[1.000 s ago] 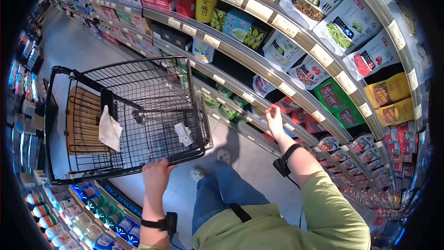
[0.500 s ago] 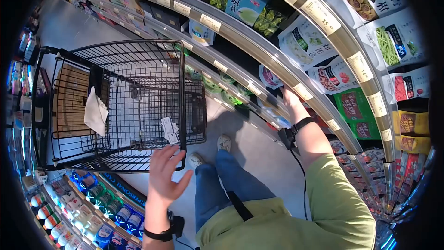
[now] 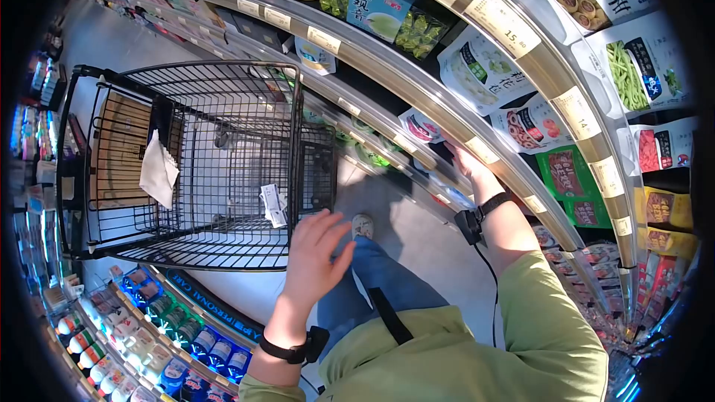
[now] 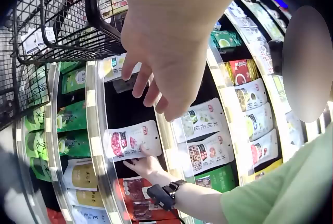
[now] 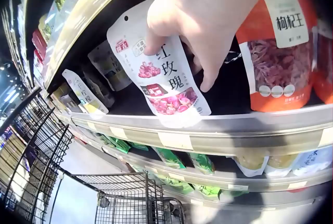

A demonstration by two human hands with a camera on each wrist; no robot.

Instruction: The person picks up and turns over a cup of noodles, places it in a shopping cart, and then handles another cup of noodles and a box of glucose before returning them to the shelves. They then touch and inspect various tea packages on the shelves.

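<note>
My right hand (image 3: pixel 469 167) reaches onto a middle shelf. In the right wrist view it pinches a white pouch of dried red roses (image 5: pixel 174 86) near the side edge, the thumb on the front and other fingers hidden behind. The pouch stands tilted at the shelf's front edge, its pink flower picture facing out. An orange goji pouch (image 5: pixel 296 78) is to its right, and a white lemon pouch (image 5: pixel 86 96) leans further left. My left hand (image 3: pixel 319 257) hangs in the air with relaxed, spread fingers, just off the near corner of the black wire shopping cart (image 3: pixel 297 115), holding nothing.
In the cart lie a white cloth (image 3: pixel 159 173) and some paper slips (image 3: pixel 273 207), with a brown slatted panel (image 3: pixel 123 156) at its far end. Price-tagged shelf edges (image 3: pixel 484 150) curve along the right. Bottles (image 3: pixel 220 357) fill a lower shelf behind the left arm.
My left hand has let go of the cart's rim and moved right, away from it. My right hand has gone in under the shelf edge and taken hold of the rose pouch.
</note>
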